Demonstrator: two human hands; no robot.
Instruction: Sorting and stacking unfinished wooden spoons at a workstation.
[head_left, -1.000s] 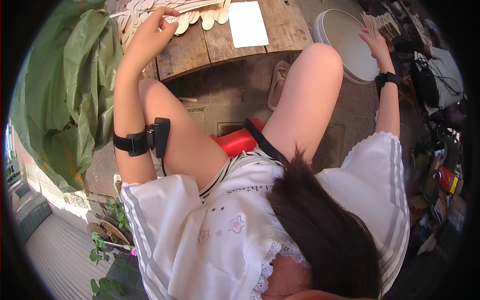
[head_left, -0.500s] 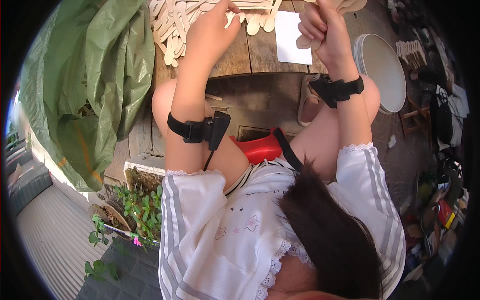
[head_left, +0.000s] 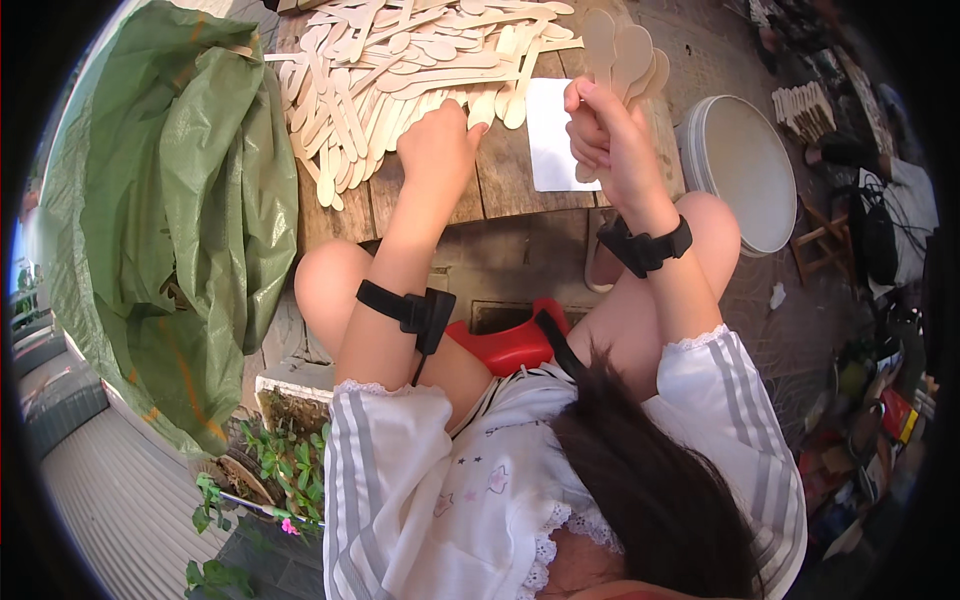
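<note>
Loose pale wooden spoons [head_left: 410,75] lie heaped across the plank table [head_left: 500,180]. At the heap's near edge is my left hand [head_left: 440,150], back upward. Its thumb and forefinger are apart, with no spoon visibly gripped; the other fingers are hidden beneath the hand. My right hand [head_left: 615,140] is closed around several wooden spoons [head_left: 630,60], raised above the table's right side. Their broad rounded ends fan out above the fist, and a pale end also shows below the fingers. Partly behind this hand, a white sheet of paper [head_left: 550,140] lies on the table.
A green woven sack [head_left: 190,220] stands left of the table. At the right is a round whitish bucket [head_left: 750,175]. A red stool [head_left: 505,345] shows between my legs. Potted plants [head_left: 290,460] stand at lower left, and assorted clutter [head_left: 880,430] lies along the far right.
The view has shifted so the table appears lower and more of the heap shows. My left hand remains at the heap's near edge. My right hand still grips the spoons, their rounded ends now fully visible.
</note>
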